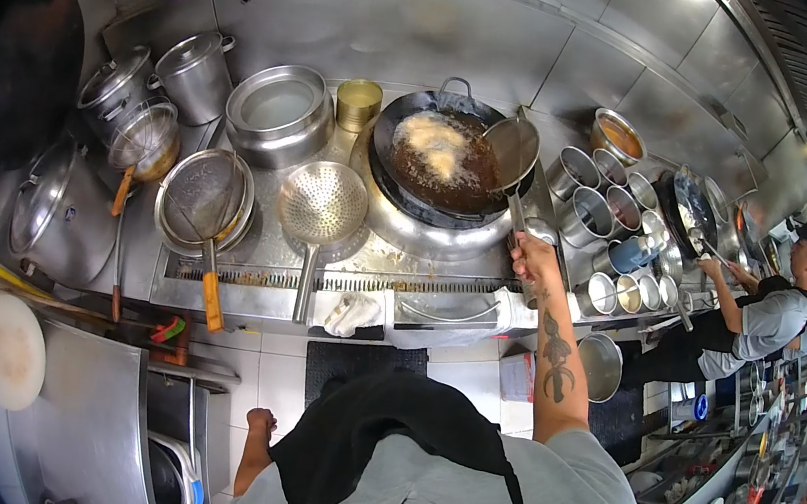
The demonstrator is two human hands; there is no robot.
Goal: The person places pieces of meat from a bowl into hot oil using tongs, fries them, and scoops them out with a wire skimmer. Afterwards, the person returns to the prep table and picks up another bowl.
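My right hand [532, 258] is closed around the handle of a wire-mesh strainer [512, 153]. The strainer's round mesh head tilts over the right side of a black wok [389, 139]. Dark bubbling oil [446, 189] fills the wok, and a pale golden piece of frying food [432, 143] floats in it with foam around it. Down by my left side hangs my left hand [262, 421], fingers curled in, with nothing seen in it. It is away from the stove, and the apron lies beside it.
Left of the wok are a perforated ladle [323, 204], a strainer over a bowl [206, 198], a large pot [278, 121] and a tin can [358, 105]. Several metal containers [589, 214] stand to the right. A person [769, 307] works at another wok farther right.
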